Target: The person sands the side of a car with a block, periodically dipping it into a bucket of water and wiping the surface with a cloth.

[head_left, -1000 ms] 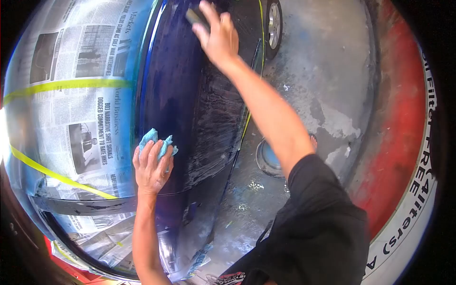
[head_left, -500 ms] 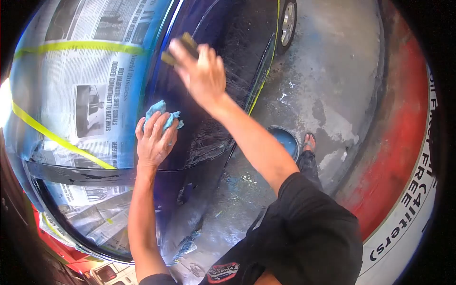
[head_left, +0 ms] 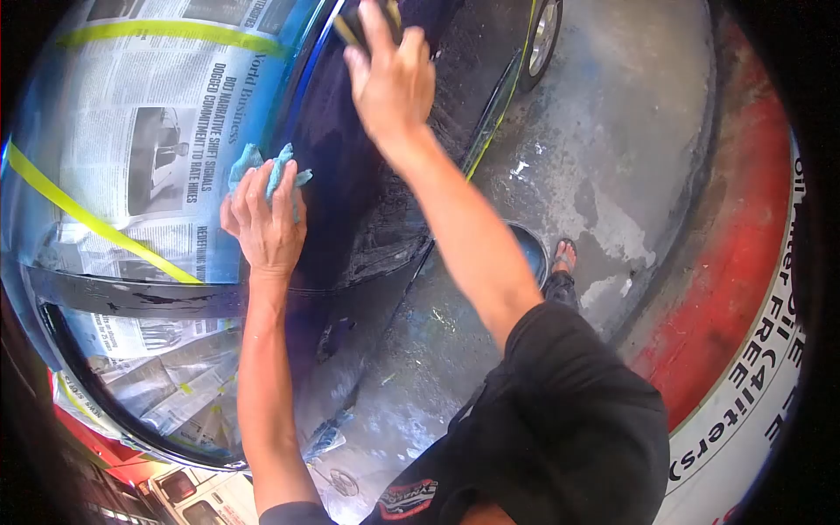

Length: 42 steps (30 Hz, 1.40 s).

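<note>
My left hand (head_left: 267, 223) is closed round a crumpled light-blue cloth (head_left: 282, 171) and rests at the edge between the car's papered windows and its dark side. In my right hand (head_left: 398, 83) is a dark block with yellowish edges (head_left: 350, 28), perhaps a sanding block, held against the dark blue car body (head_left: 337, 131) near the top of the view. The block is partly hidden by my fingers. Wet-looking streaks mark the panel under my right arm. Newspaper (head_left: 175, 105) covers the windows, crossed by yellow-green tape (head_left: 105, 229).
A bucket (head_left: 529, 249) of bluish liquid stands on the wet grey floor (head_left: 604, 157) beside my sandaled foot (head_left: 565, 255). The car's wheel (head_left: 542, 39) is at the upper right. A red and white lettered surface (head_left: 726, 297) curves along the right. Another vehicle (head_left: 188, 499) shows at lower left.
My right hand has moved up along the car body with the block. My left hand, still gripping the cloth, has shifted up and slightly left in view; the whole view has also shifted somewhat.
</note>
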Motion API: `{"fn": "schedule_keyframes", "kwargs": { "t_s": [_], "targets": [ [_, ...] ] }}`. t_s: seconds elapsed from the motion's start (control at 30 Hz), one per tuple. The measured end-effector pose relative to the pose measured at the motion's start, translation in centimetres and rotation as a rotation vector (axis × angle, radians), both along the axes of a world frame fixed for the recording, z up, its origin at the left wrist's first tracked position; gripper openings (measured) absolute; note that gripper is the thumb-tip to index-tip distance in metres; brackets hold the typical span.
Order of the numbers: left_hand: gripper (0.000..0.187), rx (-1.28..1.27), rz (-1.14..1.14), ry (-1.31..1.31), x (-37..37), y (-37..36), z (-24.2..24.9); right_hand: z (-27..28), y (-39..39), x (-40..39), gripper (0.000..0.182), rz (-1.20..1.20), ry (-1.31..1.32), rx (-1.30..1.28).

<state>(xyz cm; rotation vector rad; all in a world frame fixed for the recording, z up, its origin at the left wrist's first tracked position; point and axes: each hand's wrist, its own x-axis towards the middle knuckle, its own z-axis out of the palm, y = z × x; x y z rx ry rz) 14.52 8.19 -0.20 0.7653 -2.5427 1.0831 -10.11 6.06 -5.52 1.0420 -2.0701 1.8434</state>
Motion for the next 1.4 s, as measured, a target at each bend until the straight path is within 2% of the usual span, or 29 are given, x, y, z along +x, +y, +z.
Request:
{"fn": "schedule_keyframes", "kwargs": {
  "t_s": [0.03,0.1,0.17,0.23,0.27,0.3,0.33,0.37,0.43,0.53,0.57,0.63,0.67,0.7,0.73,0.77,0.83,0.87,0.9,0.97,1.03,1.1,1.13,1.2,1.23,1.3,1.37,1.4],
  "targets": [
    [0.046,0.001,-0.002,-0.001,-0.4,-0.2,0.2,-0.3,1.5,2.1,0.059,0.004,-0.008,-0.008],
    [0.046,-0.006,0.004,-0.002,-0.3,-0.3,0.1,-4.4,4.3,7.5,0.061,0.029,0.160,-0.003],
    [0.046,-0.020,0.010,-0.009,-0.5,-0.2,0.0,-6.5,5.3,6.6,0.059,0.113,0.238,-0.062],
    [0.046,-0.014,0.015,-0.020,-0.5,-0.3,-0.1,-5.5,2.0,0.9,0.061,0.059,0.312,-0.071],
    [0.046,-0.012,0.023,-0.028,-0.5,-0.3,0.0,-3.4,1.1,-2.0,0.058,0.115,0.184,-0.070],
    [0.046,-0.013,0.033,-0.032,-0.5,-0.2,-0.1,-2.0,-0.4,-4.4,0.054,0.079,0.054,-0.012],
    [0.046,0.002,0.047,-0.047,-0.4,-0.1,0.1,-1.4,-2.0,-5.9,0.051,-0.016,-0.016,-0.079],
    [0.046,-0.001,0.047,-0.051,-0.2,-0.1,0.1,1.0,-1.2,-6.3,0.061,0.040,-0.180,0.072],
    [0.046,-0.009,0.042,-0.043,-0.4,-0.2,-0.1,-0.5,-0.4,-2.2,0.054,0.002,-0.108,-0.016],
    [0.051,-0.035,0.010,-0.003,-0.6,-0.4,-0.3,-6.2,5.2,7.9,0.052,0.052,0.237,-0.008],
    [0.049,-0.027,0.015,-0.012,-0.5,-0.2,0.0,-7.4,6.3,7.8,0.053,0.181,0.205,-0.043],
    [0.044,-0.005,0.021,-0.035,-0.6,-0.1,0.0,-6.6,4.0,2.4,0.057,0.075,0.324,-0.109],
    [0.044,-0.007,0.030,-0.035,-0.6,-0.1,-0.1,-5.7,2.2,-0.7,0.057,0.069,0.286,-0.108],
    [0.044,-0.007,0.014,-0.034,-0.5,-0.3,-0.1,-4.6,0.5,-3.9,0.056,0.057,0.080,-0.068],
    [0.044,-0.007,0.012,-0.036,-0.7,-0.3,-0.1,-4.4,-2.0,-7.3,0.054,-0.030,-0.004,-0.087],
    [0.044,-0.009,0.012,-0.043,-0.6,-0.2,0.0,-1.3,-1.3,-9.8,0.060,0.018,-0.323,0.048],
    [0.044,-0.011,0.024,-0.059,-0.5,-0.1,0.0,-4.9,-3.9,-8.5,0.054,0.105,-0.289,-0.057],
    [0.044,-0.013,0.027,-0.059,-0.8,0.0,0.1,-4.1,-1.1,-5.0,0.051,-0.017,-0.124,-0.122],
    [0.045,-0.016,0.026,-0.056,-1.0,-0.1,0.1,-4.0,1.9,-1.1,0.053,0.064,-0.084,-0.074],
    [0.045,-0.016,0.023,-0.061,-0.8,0.0,0.1,-8.2,4.9,6.9,0.064,-0.006,0.154,-0.106],
    [0.045,-0.017,0.010,-0.057,-0.7,-0.1,0.2,-8.3,6.1,5.8,0.064,0.073,0.171,-0.161],
    [0.045,-0.011,-0.003,-0.068,-0.6,-0.2,0.1,-8.3,4.2,1.6,0.064,0.079,0.250,-0.173],
    [0.045,-0.012,-0.002,-0.073,-0.5,-0.2,0.1,-7.9,2.5,-1.0,0.065,0.073,0.203,-0.142],
    [0.047,-0.024,0.003,-0.051,-0.6,-0.4,-0.1,-5.6,-0.1,-5.5,0.061,0.017,-0.095,-0.114],
    [0.046,-0.020,0.023,-0.068,-0.3,-0.2,0.0,-5.3,-1.6,-5.7,0.059,-0.056,-0.164,-0.173],
    [0.046,-0.020,0.040,-0.081,-0.7,-0.1,0.1,-5.2,0.5,-2.8,0.059,-0.027,-0.201,-0.133],
    [0.045,-0.019,0.025,-0.072,-0.4,-0.2,-0.1,-7.7,3.9,2.6,0.065,0.076,-0.056,-0.185],
    [0.045,-0.019,0.021,-0.073,-0.4,-0.1,0.0,-9.7,5.3,5.3,0.067,0.035,0.059,-0.156]
  ]
}}
